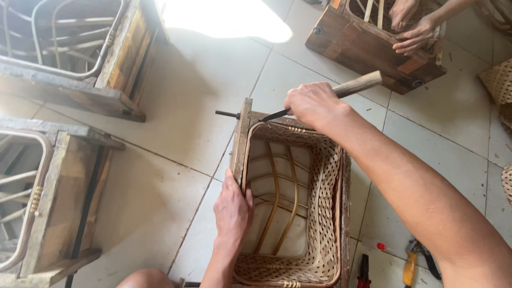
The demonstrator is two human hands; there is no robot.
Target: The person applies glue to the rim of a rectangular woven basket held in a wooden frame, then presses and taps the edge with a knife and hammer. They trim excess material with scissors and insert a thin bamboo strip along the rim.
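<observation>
One pale tiled floor (pixel 176 106) spreads under everything, with a bright patch of sunlight at its far edge. Four wooden box frames stand on it: two to the left of the gripping hands, each with bent cane rods inside, one (pixel 368 45) beyond them where another person's two hands (pixel 410 24) work, and one (pixel 241 138) directly under the person's own hands. Inside this last frame sits a single half-woven rattan basket (pixel 314 213), its open mouth facing up, its walls woven and its base showing a few curved cane ribs.

The left hand (pixel 232 209) is clamped over the frame's near-left wall, thumb inside against the basket rim, fingers wrapped outside. The right hand (pixel 314 104) is closed in a fist around one wooden-handled tool (pixel 357 85); its dark metal point (pixel 274 115) juts out just left of the fist and touches the basket's far rim. A dark bolt sticks out of the frame further left of that point.

Below the right forearm, a few small hand tools (pixel 410 264) with red and yellow handles lie on the tiles; their exact count is unclear.
</observation>
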